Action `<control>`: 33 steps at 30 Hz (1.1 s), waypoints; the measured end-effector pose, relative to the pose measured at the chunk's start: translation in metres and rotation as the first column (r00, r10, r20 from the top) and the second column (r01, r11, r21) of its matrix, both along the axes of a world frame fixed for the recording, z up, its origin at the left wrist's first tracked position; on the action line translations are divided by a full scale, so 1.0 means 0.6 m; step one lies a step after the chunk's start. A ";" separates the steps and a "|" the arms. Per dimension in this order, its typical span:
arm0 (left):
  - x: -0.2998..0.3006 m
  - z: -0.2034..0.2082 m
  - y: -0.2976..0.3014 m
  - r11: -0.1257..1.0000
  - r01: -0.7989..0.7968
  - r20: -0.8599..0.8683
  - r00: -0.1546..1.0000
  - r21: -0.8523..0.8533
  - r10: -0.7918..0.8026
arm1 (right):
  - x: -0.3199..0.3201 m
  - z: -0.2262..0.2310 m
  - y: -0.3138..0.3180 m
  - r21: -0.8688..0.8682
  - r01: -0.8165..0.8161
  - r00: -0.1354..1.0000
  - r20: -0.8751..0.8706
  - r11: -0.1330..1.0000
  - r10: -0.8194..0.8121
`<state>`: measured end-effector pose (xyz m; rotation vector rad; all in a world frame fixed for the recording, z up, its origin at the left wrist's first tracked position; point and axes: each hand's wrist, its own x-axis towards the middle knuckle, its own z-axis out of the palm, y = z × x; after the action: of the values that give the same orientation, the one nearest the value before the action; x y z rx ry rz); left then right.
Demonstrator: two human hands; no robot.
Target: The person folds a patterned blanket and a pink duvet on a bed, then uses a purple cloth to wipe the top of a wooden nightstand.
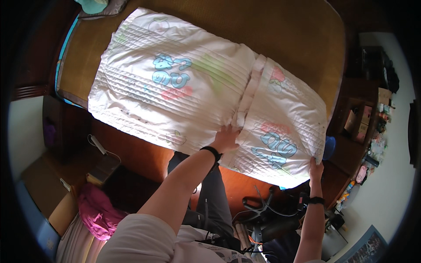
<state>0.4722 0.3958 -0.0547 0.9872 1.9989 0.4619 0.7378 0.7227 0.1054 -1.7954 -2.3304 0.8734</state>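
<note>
A white padded quilt (206,87) with blue, pink and green prints lies across the bed mat, its long side slanting down to the right. Its right part is folded over, and the fold's edge runs as a raised band from the upper middle down to the near side. My left hand (226,139) rests on the quilt at the lower end of that band, fingers spread, gripping nothing. At the quilt's near right corner, my right hand (315,170) has its fingers closed on the edge. Its fingertips are partly hidden by the cloth.
Beneath the quilt is a brown woven bed mat (285,22) with a blue edge at left. A pillow (103,9) lies at the far left. Magenta cloth (98,210) and boxes stand at lower left. A wheeled chair base (258,210) with cables is at lower right, beside a cluttered shelf.
</note>
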 end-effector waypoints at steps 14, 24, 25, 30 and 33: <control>-0.229 0.146 -0.085 0.763 -0.627 0.671 0.635 0.158 0.383 | -0.512 0.270 -0.221 -0.398 -0.615 0.788 -0.271 0.681 0.553; -0.367 0.198 -0.341 0.614 -0.746 0.869 0.099 -0.258 0.485 | -0.692 0.075 -0.494 -0.479 -0.767 0.611 -0.346 0.426 0.712; -0.367 0.167 -0.368 0.592 -0.751 0.821 0.120 -0.292 0.558 | -0.681 0.054 -0.497 -0.504 -0.723 0.661 -0.304 0.473 0.686; -0.349 0.088 -0.404 0.582 -0.691 0.499 0.356 -0.428 0.790 | -0.555 -0.086 -0.434 -0.425 -0.398 0.908 -0.057 0.813 0.415; -0.341 0.100 -0.404 0.552 -0.773 0.500 0.359 -0.315 0.788 | -0.520 -0.103 -0.428 -0.082 -0.261 0.936 0.221 0.962 0.273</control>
<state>0.2677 0.1534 0.0051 -0.2775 1.7224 1.1133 0.4256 0.4657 0.0433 -1.7060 -2.7752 0.7972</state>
